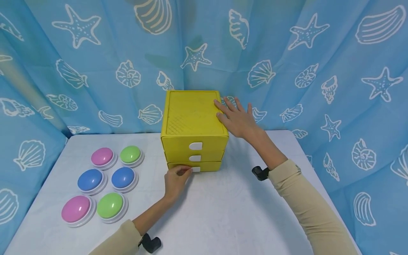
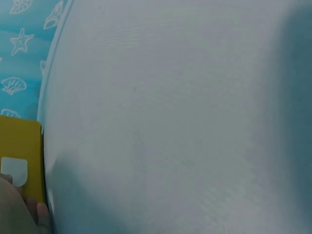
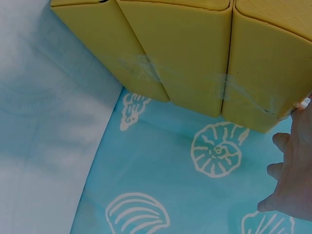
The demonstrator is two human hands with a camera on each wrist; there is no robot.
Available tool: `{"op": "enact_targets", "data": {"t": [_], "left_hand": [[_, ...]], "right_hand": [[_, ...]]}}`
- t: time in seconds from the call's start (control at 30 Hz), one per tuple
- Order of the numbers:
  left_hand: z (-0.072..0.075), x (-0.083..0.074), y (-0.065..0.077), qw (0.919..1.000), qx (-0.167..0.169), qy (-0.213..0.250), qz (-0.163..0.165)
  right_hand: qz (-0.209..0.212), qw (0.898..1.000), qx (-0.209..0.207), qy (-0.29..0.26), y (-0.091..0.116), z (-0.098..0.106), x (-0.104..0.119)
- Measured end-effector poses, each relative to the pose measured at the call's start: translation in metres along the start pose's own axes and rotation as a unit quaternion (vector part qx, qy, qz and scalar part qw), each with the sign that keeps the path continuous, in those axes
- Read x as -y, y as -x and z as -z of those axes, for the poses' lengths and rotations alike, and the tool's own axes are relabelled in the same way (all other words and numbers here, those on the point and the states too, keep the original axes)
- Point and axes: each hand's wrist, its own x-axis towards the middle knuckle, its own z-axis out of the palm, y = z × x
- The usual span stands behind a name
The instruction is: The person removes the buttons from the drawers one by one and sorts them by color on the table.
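A yellow three-drawer box (image 1: 194,113) stands at the back of the table, a white tab handle on each drawer. Down at the lowest drawer (image 1: 210,166), my left hand (image 1: 176,182) pinches the left side of its handle (image 1: 196,169) between thumb and fingers. In the left wrist view a white tab (image 2: 14,170) shows beside the fingers. My right hand (image 1: 237,118) lies with spread, straight fingers against the box's upper right edge. The right wrist view shows the box's side (image 3: 185,53) with clear tape across its seams and part of that hand (image 3: 295,170).
Several round push-buttons with domed tops, pink (image 1: 102,156), green (image 1: 130,154) and blue (image 1: 123,177), sit on white bases at the table's left. A white cloth covers the table (image 1: 229,216). A blue shell-print curtain (image 1: 216,71) hangs behind and around it.
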Motion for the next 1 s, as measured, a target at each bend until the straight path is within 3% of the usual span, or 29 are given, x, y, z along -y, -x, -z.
{"op": "enact_targets", "data": {"t": [0.33, 0.6, 0.77, 1.0], "left_hand": [[0.008, -0.002, 0.002, 0.9981, 0.053, 0.004, 0.030], [0.038, -0.010, 0.004, 0.9941, 0.101, 0.026, 0.030], [0.066, -0.021, 0.001, 0.9904, 0.131, -0.031, -0.028], [0.110, -0.043, -0.012, 0.9690, 0.183, -0.142, -0.086]], "right_hand": [[0.000, 1.000, 0.004, -0.002, 0.000, -0.002, -0.003], [0.008, 1.000, 0.004, 0.001, -0.001, -0.002, -0.001], [0.011, 1.000, 0.008, 0.017, -0.001, 0.000, -0.003], [0.006, 0.999, 0.000, 0.037, 0.001, 0.004, -0.007]]}}
